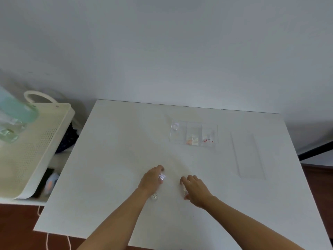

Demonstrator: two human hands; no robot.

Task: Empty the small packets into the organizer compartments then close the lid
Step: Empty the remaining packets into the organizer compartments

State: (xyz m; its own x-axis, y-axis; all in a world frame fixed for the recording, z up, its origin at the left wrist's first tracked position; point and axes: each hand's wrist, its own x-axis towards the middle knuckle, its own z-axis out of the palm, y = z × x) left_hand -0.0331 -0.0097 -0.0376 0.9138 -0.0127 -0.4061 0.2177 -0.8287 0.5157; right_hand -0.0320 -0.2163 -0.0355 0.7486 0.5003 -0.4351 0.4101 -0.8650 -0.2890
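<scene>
While left hand (151,179) pinches a glittery packet (161,177), right hand (195,188) lies loosely open; organizer (193,134) sits far-right, nearer right hand.

Two hands (152,179), one organizer (193,134), one lid (247,156)

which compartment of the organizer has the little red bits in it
The right-hand compartment of the clear organizer holds the red bits. The middle one has orange and cream pieces; the left one shows only a clear roundish thing.
</scene>
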